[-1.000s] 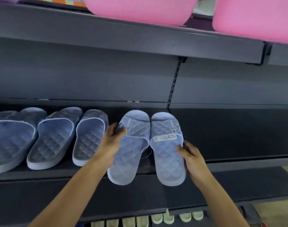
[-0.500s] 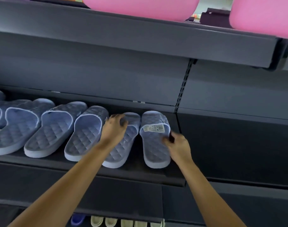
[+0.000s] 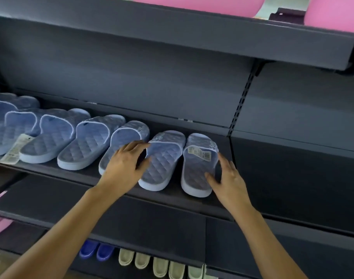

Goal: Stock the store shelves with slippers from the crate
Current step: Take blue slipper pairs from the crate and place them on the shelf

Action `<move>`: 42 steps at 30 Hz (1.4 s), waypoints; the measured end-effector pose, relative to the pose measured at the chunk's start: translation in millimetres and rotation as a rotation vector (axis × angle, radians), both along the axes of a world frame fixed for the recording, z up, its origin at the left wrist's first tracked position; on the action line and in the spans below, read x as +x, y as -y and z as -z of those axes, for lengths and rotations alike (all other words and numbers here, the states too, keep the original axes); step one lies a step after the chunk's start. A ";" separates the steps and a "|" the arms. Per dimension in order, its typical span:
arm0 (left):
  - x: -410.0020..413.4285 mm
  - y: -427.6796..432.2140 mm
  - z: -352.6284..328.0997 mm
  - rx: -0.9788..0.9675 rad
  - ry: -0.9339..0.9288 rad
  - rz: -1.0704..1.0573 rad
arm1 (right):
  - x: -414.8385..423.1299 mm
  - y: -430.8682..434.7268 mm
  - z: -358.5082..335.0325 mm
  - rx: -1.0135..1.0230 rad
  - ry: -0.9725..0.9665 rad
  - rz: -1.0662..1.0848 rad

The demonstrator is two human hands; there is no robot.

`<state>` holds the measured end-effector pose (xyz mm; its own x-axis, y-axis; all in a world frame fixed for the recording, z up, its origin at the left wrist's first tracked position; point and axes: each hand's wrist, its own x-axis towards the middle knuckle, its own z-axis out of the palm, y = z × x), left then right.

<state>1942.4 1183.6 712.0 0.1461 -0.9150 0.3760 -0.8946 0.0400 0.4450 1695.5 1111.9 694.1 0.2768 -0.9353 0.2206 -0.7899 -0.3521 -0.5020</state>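
- Head view: along the left stretch of the shelf (image 3: 75,178), a row of blue slippers (image 3: 51,135) lies slanted, heels toward the front edge, each close against the next.
- The left grip (image 3: 127,164) is open. Its fingers are spread flat over the strap and left flank of the left slipper (image 3: 164,164), which lies just beside the last of the row.
- The right slipper (image 3: 196,174) carries a paper label (image 3: 200,153) on its strap. It lies just beside its mate, near the shelf's right end.
- The right grip (image 3: 228,180) is open too, with straight fingers along that slipper's outer side and the thumb on the heel bed.
- We judge the step in hand to be squaring this pair. We should slide it with flat fingers rather than lift it, and match the slant of the row. Both heels should come level near the front edge, the label should face out, and we must not shove the neighbour.
- We cannot see the crate.
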 end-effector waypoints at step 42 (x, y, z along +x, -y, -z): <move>100.9 -552.5 22.2 0.183 0.197 -1.116 | 304.8 -354.7 2.4 -0.185 -0.186 -1.325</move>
<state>2043.3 1736.2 689.7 0.8635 -0.3562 0.3571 -0.4460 -0.8699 0.2107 2000.3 1466.6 691.7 0.9801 0.0960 0.1738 0.1438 -0.9468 -0.2880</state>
